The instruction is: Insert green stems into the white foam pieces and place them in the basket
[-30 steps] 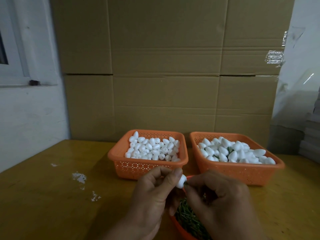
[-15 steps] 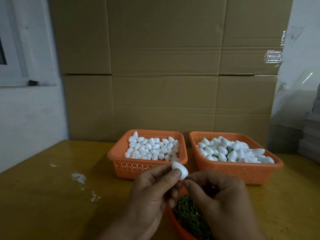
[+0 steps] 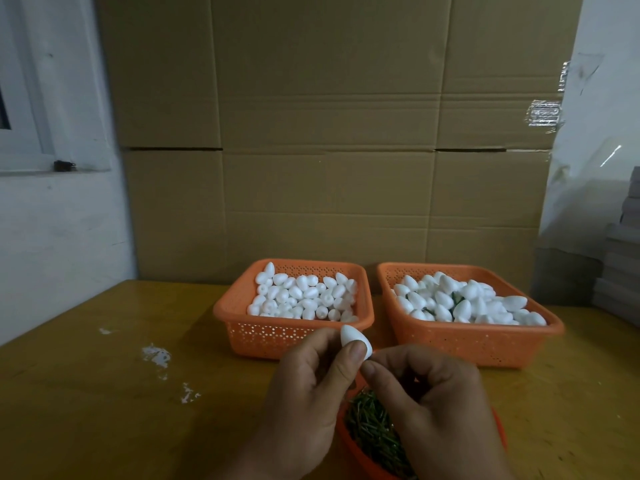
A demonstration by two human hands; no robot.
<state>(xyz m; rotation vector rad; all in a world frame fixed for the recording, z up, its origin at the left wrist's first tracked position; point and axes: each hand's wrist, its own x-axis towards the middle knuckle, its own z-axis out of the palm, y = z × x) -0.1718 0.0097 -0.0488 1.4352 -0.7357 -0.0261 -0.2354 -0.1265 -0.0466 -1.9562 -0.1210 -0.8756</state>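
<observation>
Now left hand (image 3: 308, 386) pinches foam piece (image 3: 356, 342) (tip up), right hand (image 3: 429, 403) fingertips pinched beside it.

No readable text, label, brand, number or sign shows anywhere in the view, whether on the cardboard boxes (image 3: 329, 133) or the orange baskets (image 3: 294, 337).

stem: hidden behind right hand (image 3: 429, 407) | stem dish (image 3: 349, 441): cut by bottom edge, partly under hands

Small packing workshop vibe: flattened cardboard boxes (image 3: 329, 133) stacked behind orange baskets (image 3: 294, 337) of bulk foam pieces (image 3: 304, 296).
</observation>
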